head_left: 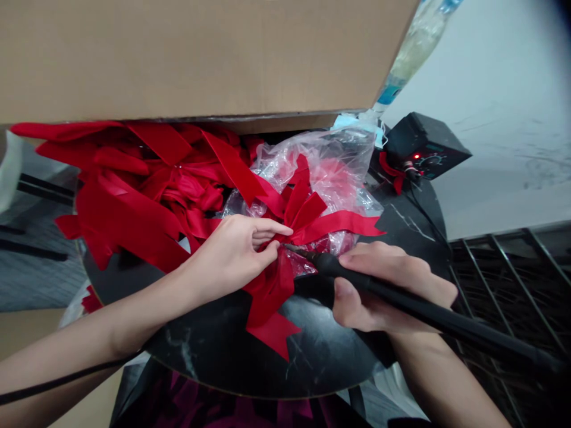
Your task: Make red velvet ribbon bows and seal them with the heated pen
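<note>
A red ribbon bow (307, 217) lies on the round black table (200, 351), its notched tails spread to the right and toward the front. My left hand (241, 249) pinches the bow near its centre between thumb and fingers. In my right hand (392, 285) is a black soldering iron (388, 288), held like a pen from the right. Its metal tip meets the bow's middle, close to my left fingertips; the exact contact point is hidden. Beneath and behind the bow sits a clear plastic bag (357, 154) with red material inside.
A heap of red ribbon bows (147, 196) covers the table's left side. A large cardboard box (200, 59) stands behind. At the back right is a black control box (428, 145) with a lit red light and a cord. A black metal rack (513, 291) stands at right.
</note>
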A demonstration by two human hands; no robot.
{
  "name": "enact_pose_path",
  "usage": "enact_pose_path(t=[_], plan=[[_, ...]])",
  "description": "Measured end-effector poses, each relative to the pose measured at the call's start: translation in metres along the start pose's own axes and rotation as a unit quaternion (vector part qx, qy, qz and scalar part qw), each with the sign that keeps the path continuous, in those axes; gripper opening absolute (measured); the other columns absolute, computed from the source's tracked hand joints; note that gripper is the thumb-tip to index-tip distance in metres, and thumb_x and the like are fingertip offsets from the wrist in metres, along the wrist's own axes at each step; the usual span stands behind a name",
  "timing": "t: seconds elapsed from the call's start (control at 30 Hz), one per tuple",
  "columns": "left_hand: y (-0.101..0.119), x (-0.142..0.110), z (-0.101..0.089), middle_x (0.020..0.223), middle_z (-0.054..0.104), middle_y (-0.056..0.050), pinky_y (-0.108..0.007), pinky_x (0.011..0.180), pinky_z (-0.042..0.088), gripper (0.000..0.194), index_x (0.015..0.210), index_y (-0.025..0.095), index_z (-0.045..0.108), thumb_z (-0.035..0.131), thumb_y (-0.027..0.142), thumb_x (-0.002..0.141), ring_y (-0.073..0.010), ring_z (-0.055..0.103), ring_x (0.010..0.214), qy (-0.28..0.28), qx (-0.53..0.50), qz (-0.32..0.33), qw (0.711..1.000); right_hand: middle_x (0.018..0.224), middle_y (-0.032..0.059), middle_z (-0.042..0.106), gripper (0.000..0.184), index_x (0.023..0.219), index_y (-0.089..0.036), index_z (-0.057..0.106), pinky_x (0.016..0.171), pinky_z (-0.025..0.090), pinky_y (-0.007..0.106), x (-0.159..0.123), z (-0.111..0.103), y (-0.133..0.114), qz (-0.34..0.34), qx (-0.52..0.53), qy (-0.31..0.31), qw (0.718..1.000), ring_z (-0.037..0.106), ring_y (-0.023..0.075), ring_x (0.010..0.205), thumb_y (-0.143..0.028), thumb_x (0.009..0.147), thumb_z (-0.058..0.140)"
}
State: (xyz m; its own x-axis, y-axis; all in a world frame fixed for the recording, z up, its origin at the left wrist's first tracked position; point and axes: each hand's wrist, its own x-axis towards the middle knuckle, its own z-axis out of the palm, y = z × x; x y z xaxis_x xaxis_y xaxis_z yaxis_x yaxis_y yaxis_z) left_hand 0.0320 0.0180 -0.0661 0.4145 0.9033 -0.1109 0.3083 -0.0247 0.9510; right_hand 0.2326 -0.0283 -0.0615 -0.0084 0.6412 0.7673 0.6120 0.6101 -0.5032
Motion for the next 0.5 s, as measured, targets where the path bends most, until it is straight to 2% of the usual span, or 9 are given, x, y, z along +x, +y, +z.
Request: enact_pose_path(t=[0.13,0.3,0.5], plan=[[0.000,0.001,0.000,0.107,0.082,-0.004,-0.023,0.092,0.062,0.031,0.115,0.012,0.077,0.063,0.015,0.088,-0.0187,0.078,0.099,0.002,0.003,0.000,1.000,0.065,-0.0007,0.070,0.018,0.089,-0.026,0.068,0.054,0.057,0.038,0.000,-0.006,0.004,-0.034,-0.012,-0.052,0.998,0.068,0.0203,0.055,-0.018,0.073,0.071],[-0.001,0.002,0.001,0.106,0.082,-0.004,-0.023,0.092,0.062,0.030,0.114,0.012,0.078,0.063,0.016,0.088,-0.0189,0.079,0.097,0.005,0.005,0.000,1.000,0.067,-0.0018,0.069,0.029,0.096,-0.022,0.067,0.052,0.056,0.032,0.007,-0.011,0.012,-0.091,0.046,-0.099,0.990,0.067,0.0163,0.052,-0.009,0.071,0.071],[-0.002,0.001,0.000,0.106,0.082,-0.004,-0.024,0.093,0.062,0.030,0.114,0.013,0.078,0.064,0.016,0.087,-0.0195,0.079,0.098,0.001,-0.003,-0.009,1.000,0.071,-0.0004,0.072,0.036,0.105,-0.023,0.067,0.055,0.059,0.033,0.006,-0.008,0.013,-0.139,0.018,-0.146,0.979,0.070,0.0187,0.059,-0.009,0.073,0.073]])
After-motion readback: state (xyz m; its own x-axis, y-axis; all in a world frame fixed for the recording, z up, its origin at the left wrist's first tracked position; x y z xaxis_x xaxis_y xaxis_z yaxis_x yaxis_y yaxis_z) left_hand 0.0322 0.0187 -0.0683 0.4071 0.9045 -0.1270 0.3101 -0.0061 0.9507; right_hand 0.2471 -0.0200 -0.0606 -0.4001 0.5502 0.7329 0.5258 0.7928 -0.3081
